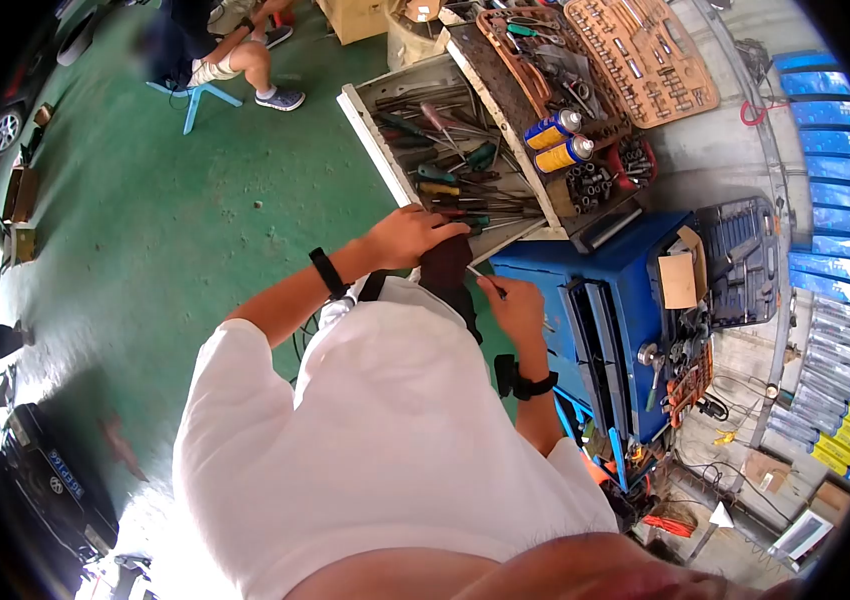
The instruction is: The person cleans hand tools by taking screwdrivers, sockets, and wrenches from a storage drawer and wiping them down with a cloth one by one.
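One blue cabinet [600, 262] is set at right, close by the forearm. Way ahead partly barred by a pulled-out drawer [375, 145]. Beyond it, an orange socket case [690, 72] is laid open; two spray cans [565, 154] sit between. Left hand [417, 236] is rested at the drawer's near edge; whether anything is gripped cannot be told. By the right hand's [518, 307] curled fingers a thin metal-shafted tool [496, 289] is grasped, just outside the drawer and its heaped screwdrivers [481, 156].

The person wears a loose, white, short-sleeved cloth shirt [395, 430], creased down the front; a black band [322, 270] rings the left wrist, a black strap [537, 387] with a chunky dark block [504, 375] circles the right, and past the hem, seemingly, dark brown trousers [445, 262]!
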{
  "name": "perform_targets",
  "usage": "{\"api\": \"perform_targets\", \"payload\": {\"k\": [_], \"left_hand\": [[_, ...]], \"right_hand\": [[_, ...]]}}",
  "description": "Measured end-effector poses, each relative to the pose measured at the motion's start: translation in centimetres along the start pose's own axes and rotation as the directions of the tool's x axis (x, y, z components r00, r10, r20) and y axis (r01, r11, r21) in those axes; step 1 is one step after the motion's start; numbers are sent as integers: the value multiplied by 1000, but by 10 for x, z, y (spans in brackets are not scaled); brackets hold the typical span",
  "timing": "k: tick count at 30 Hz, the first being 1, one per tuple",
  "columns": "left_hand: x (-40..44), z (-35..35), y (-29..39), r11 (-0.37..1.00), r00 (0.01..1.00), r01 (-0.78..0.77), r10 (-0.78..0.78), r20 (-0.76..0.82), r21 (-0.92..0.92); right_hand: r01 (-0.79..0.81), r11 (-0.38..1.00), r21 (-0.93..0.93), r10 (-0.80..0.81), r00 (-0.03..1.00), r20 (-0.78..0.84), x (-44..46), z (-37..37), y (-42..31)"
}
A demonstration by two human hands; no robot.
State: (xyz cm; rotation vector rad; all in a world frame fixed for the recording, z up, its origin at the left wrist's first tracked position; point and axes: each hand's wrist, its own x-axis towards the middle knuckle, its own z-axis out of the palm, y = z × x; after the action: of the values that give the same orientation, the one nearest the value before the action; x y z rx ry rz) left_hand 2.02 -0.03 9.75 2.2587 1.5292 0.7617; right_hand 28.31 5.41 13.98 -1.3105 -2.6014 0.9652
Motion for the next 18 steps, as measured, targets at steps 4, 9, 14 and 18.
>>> {"api": "perform_targets", "payload": {"k": [4,9,14,18], "left_hand": [[2,-22,-3,941,931,258,-181,317,-220],[-1,-33,-8,783,815,426,-116,567,-453],[-7,-6,-16,979,987,46,-13,160,-201],[-7,-14,-10,971,981,-166,181,-73,170]], "right_hand": [[260,868,-422,-344,930,-133,-6,-6,-16],[372,808,-456,-453,888,-78,-5,0,-9],[122,979,-165,-137,987,-85,-4,17,9],[-113,957,267,77,987,144,9,32,40]]}}
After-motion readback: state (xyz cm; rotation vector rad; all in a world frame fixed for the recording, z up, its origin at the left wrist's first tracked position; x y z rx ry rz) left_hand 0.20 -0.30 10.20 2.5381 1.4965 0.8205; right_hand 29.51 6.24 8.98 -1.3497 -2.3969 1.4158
